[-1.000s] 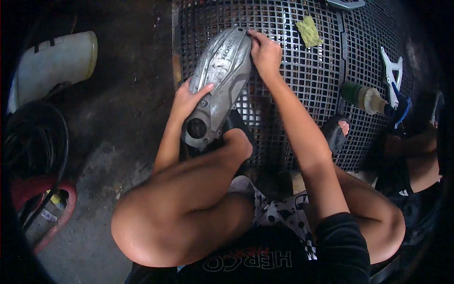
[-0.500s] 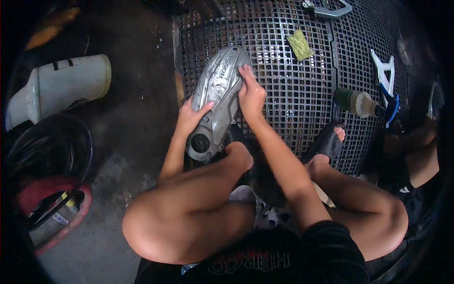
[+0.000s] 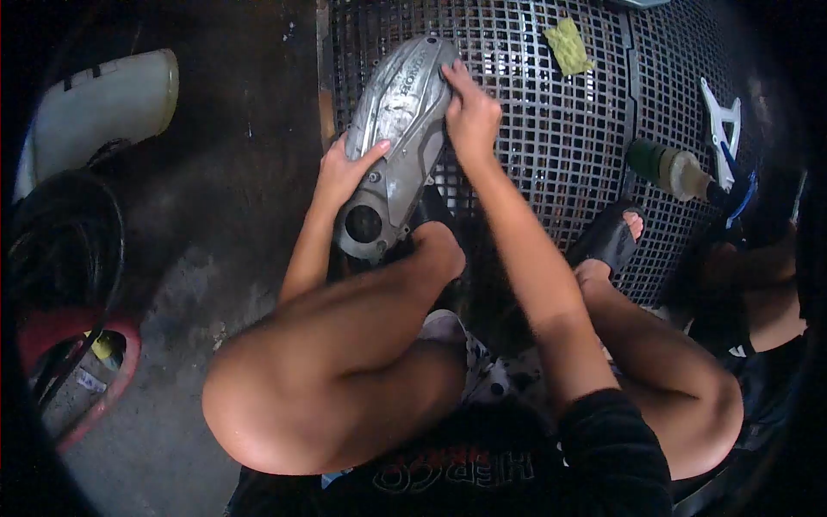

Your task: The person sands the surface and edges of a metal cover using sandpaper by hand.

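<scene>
You hold the cover (image 3: 401, 112) over the grate (image 3: 534, 129), near its left edge. Your left hand (image 3: 346, 177) clamps the cover's lower left side, thumb on top. Your right hand (image 3: 472, 116) touches its upper right edge, fingers partly curled; whether it grips is unclear. Open grate lies between your right hand and the sponge (image 3: 568, 47). Your legs flank the near side. The cover reads "HONDA".

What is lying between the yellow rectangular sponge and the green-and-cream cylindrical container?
Only the dark grid floor, crossed by a seam; no separate object shows there in the head view.
</scene>
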Available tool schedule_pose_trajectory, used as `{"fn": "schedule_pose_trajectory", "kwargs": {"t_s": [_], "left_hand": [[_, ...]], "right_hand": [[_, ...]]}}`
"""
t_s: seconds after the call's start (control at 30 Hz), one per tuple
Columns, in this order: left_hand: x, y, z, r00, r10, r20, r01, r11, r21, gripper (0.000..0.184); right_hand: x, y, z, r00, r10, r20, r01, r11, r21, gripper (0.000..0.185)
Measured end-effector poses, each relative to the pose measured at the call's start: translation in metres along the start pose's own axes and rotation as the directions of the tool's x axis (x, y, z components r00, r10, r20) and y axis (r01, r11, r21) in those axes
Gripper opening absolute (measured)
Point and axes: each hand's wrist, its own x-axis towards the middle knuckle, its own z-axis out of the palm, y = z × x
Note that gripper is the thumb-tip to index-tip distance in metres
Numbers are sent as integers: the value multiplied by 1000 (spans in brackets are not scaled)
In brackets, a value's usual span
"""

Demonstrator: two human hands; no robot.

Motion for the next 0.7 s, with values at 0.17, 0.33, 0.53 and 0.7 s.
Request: {"fn": "schedule_pose_trajectory", "kwargs": {"t_s": [0.17, 0.33, 0.53, 0.7], "left_hand": [[-4, 4, 3, 999, -34, 3, 34, 998, -48, 73], [2, 1, -1, 1000, -12, 15, 13, 999, -36, 71], [4, -5, 2, 999, 19, -40, -20, 1000, -21, 74], [8, -8, 2, 999, -20, -28, 19, 999, -41, 78]], "right_hand": [[7, 9, 1, 999, -41, 14, 41, 999, -6, 49], [-36, -15, -13, 999, -23, 28, 23, 1000, -8, 49], [34, 28, 21, 998, -37, -58, 37, 999, 5, 42], [4, 15, -2, 1000, -11, 1, 11, 999, 31, 43]]}}
